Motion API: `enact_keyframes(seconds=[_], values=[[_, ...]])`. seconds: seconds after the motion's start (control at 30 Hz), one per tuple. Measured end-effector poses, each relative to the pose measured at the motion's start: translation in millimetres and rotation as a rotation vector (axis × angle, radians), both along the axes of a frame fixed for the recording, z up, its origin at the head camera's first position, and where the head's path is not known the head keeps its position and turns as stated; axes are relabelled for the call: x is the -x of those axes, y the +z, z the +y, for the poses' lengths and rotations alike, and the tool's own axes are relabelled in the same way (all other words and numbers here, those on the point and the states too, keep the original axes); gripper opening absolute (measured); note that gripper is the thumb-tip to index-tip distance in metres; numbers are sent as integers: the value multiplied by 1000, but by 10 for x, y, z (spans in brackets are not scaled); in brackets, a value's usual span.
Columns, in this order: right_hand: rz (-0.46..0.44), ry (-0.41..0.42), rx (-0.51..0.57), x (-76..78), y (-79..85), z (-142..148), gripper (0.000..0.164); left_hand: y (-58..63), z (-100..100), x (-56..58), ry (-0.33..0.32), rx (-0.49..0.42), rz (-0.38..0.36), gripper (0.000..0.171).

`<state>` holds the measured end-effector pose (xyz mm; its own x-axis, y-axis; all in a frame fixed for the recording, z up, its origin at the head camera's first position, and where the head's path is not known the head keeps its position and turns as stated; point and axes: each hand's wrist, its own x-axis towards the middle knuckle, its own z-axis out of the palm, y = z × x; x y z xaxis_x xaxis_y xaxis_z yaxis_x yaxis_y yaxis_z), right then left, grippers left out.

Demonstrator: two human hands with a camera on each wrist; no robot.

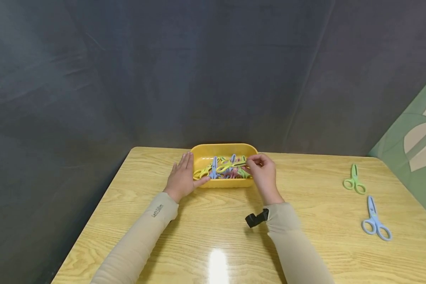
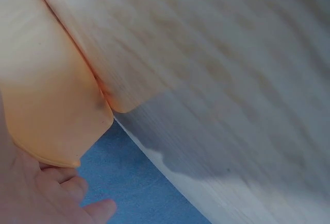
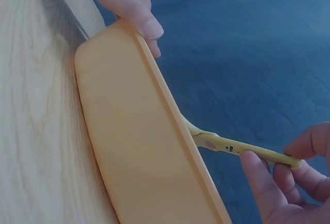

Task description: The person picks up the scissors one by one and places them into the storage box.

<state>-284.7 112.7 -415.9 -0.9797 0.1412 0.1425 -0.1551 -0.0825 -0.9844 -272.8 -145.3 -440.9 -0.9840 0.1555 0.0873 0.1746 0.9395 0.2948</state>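
yellow tray point(image 1: 202, 153): sits at the far edge of the wooden table point(image 1: 213, 236), right up against the dark backdrop, stuffed with a tangle of kids' scissors in blue, green, pink and yellow.

left hand point(image 1: 182, 177): flat against the tray's left end, fingers straight, thumb along the near wall. Just bracing it, not gripping anything.

right hand point(image 1: 264, 173): at the tray's right end, fingertips pinched on the blade tip of the yellow scissors point(image 1: 230, 165), which stick up over the rim. The right wrist view shows the pinch point(image 3: 281, 157) clearly, handles still down in the tray.

already out: green scissors point(image 1: 354, 180) and blue scissors point(image 1: 375, 220), well to the right of the tray, lying apart from each other.

risk 1: the handle loops look meshed with the rest of the pile, so I'd guess pulling could drag a neighbour over the rim.

risk 2: a pinch on a thin blade tip is a weak hold and could slip if the loops snag.

risk 3: tray's at the table edge, so a shove away could tip it off if the left hand eases.
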Motion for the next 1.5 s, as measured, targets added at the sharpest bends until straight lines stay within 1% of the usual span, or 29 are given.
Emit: enact_keyframes(seconds=[0.07,0.2,0.4,0.63,0.77,1.03,1.2,1.3,1.5], values=[[12,6,-1,24,-3,-39,10,6,2,-5,1,-4,-3,113],[25,29,-21,66,-7,-117,14,10,5,-11,1,-1,-5,113],[-3,54,-70,124,-16,-233,15,-6,10,0,-2,8,-3,112],[-25,40,-140,163,-14,-320,11,-25,8,17,0,7,-5,113],[-43,38,-162,179,-12,-343,11,-26,8,14,2,6,-1,112],[-51,50,-167,219,-28,-362,12,-27,4,13,5,5,10,112],[-76,62,-210,249,-66,-357,12,-32,12,10,1,-1,12,111],[-89,81,-246,261,-79,-348,13,-18,10,5,3,3,5,111],[-95,136,-272,280,-84,-339,16,0,5,3,3,2,-5,112]])
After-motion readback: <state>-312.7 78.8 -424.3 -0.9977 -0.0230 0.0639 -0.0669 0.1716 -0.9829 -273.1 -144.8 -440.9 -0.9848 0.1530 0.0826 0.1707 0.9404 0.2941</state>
